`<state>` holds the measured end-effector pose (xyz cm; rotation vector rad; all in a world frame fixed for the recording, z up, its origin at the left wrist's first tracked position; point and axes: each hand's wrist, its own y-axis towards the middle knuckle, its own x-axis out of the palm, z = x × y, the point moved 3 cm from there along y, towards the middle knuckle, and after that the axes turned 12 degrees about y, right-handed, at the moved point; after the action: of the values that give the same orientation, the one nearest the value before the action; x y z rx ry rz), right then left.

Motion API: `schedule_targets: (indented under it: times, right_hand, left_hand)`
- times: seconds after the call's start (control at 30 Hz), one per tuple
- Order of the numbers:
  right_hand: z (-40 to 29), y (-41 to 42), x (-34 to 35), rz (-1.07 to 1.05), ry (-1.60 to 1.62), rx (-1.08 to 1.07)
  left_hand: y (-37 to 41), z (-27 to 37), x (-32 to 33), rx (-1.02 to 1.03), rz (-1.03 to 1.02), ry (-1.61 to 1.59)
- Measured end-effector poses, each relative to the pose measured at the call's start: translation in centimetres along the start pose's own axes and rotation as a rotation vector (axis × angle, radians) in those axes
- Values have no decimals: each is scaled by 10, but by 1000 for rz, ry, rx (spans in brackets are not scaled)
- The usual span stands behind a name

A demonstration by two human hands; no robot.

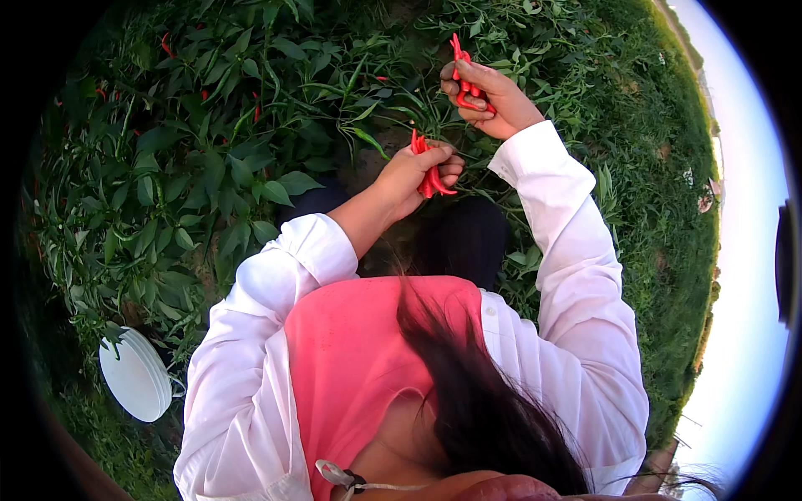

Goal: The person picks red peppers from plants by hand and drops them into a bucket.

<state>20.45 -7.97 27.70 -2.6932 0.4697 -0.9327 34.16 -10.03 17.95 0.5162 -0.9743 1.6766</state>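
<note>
My left hand (410, 175), low and near my knees, is closed around a bunch of red chili peppers (430, 181), whose tips stick out past the fingers on both sides. Farther out and to the right, my right hand (485, 97) grips another bundle of red chili peppers (462, 72) between thumb and fingers. The hands are apart. A green chili pepper (371, 141) hangs from a plant just left of my left hand. More red chilies, such as one red chili pepper (166, 46) at the upper left, show among the leaves.
Dense chili plants (219, 156) spread in front and to the left. A white plastic bucket (135, 376) with a handle lies tilted at the lower left, its pale round face showing. Leafy plants (658, 188) continue on the right. My dark-clad knee (467, 235) is below my hands.
</note>
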Motion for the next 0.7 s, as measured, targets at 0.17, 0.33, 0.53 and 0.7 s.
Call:
schedule_targets:
  times: [0.17,0.33,0.53,0.7]
  right_hand:
    - [28,-42,21,139,-22,106]
    - [69,-32,22,311,-786,-444]
    - [76,-29,31,426,-1222,-650]
    - [66,-29,20,440,-1516,-830]
  left_hand:
    - [-4,32,1,125,-91,-160]
    - [-10,23,1,100,-163,-306]
    - [-11,19,-1,125,-179,-269]
    - [-19,27,12,168,-178,-196]
